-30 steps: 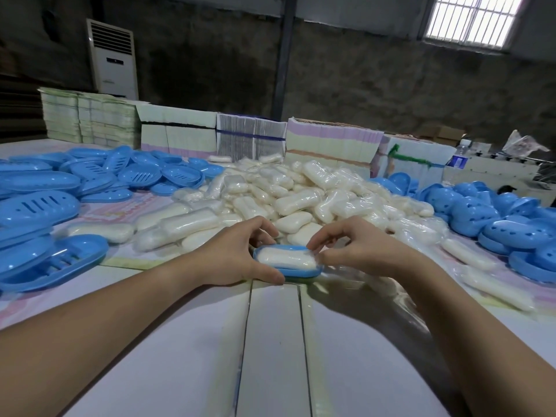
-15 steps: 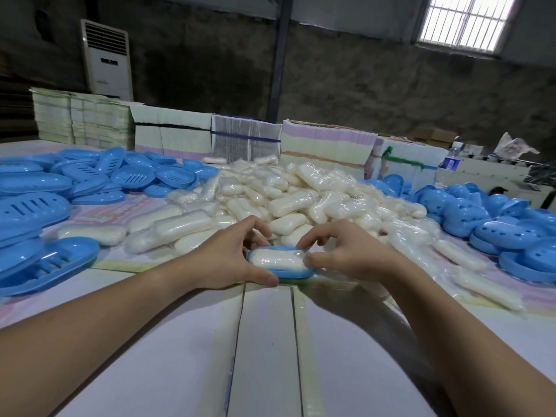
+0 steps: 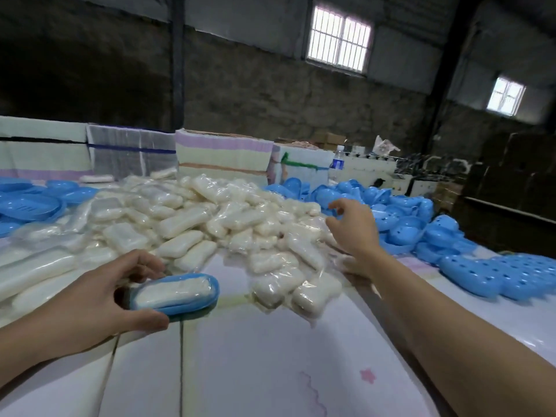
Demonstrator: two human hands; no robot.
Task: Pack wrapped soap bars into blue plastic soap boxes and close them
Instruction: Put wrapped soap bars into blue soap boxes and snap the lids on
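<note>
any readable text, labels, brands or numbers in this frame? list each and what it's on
No text can be read.
Water bottle label: blue, with print too small and blurred to read.
Stacked bundles behind the soap pile: only coloured bands, no lettering visible.
Wrapped soap bar in the blue soap box held by the left hand: clear wrap, no print visible.

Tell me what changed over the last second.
The right hand let go of the blue plastic soap box base and swung out to the right, toward the heap of blue perforated plastic lids; it holds nothing. The view turned rightward too. The left hand still grips the base, and the wrapped white soap bar still lies in it, uncovered.
</note>
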